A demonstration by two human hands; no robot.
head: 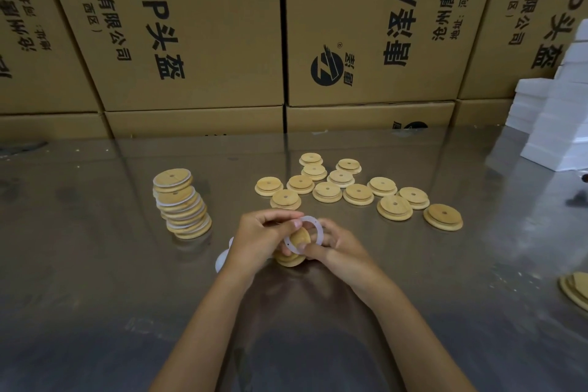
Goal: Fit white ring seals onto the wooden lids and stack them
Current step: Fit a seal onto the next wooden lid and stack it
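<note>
A white ring seal [304, 234] is pinched by the left hand [264, 237] and right hand [337, 248] over a wooden lid [294, 251] near centre (finished stack [183, 204] at left). The seal is best stretched evenly around the raised step.

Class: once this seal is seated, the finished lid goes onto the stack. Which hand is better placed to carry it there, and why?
Probably the left hand. The stack of sealed lids stands on its side of the table, while the right hand would have to cross over. Both currently hold the lid and ring seal.
</note>
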